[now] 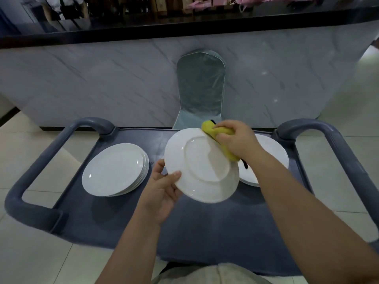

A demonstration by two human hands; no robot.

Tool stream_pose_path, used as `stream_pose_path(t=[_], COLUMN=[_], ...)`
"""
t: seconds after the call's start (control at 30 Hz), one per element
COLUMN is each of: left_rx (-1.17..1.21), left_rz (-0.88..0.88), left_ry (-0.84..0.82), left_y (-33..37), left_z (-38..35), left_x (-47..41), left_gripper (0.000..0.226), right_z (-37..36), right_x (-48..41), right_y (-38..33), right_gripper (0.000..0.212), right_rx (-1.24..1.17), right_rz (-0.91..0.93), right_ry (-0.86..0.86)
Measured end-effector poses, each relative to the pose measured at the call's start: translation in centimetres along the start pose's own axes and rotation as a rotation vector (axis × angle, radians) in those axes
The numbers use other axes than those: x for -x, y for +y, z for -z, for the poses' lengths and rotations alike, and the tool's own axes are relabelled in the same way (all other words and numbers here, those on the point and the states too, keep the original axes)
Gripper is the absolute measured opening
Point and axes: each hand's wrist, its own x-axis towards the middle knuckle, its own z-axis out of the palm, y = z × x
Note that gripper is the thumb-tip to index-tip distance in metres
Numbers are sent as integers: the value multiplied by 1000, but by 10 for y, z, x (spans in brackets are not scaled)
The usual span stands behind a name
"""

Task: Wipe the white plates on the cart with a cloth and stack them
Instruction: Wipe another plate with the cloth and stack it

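Head view: we see the left hand (162,193) holding 1 white plate (201,167) tilted above the middle of the cart (205,226), its foot ring turned toward us. That grip pinches the plate's near-left rim, thumb on the side facing us. The right hand (238,140) has its grip curled round a yellow cloth (221,134), pressed against the plate's far-right rim. The left stack (114,170) of plates sits near the cart's left edge, and the right stack (272,148) sits by its far-right corner.
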Motion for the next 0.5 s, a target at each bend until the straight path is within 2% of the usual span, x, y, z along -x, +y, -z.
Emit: stream_pose_path(t=[0.1,0.17,0.2,0.3,0.33,0.4,0.5], left_rx=[148,211,225,169,161,210,241], left_rz=[2,15,18,37,40,39,39], left_ry=[90,157,185,236,236,205,201], left_y=[-7,-14,-18,-22,-23,-21,-21], left_z=[2,4,5,6,8,11,14], left_x=[-6,-13,-17,-24,-24,-20,-15], left_gripper=[33,32,31,26,25,27,31], right_z=[-7,-32,-47,-82,-85,-78,-58], right_x=[49,85,99,126,127,121,113], right_y=[34,35,27,1,2,23,56], right_gripper=[24,35,39,35,34,34,34], right_rx=[-8,64,87,220,224,127,53], right_rz=[-161,-105,-19,427,497,424,105], right_ry=[175,257,252,128,109,167,312])
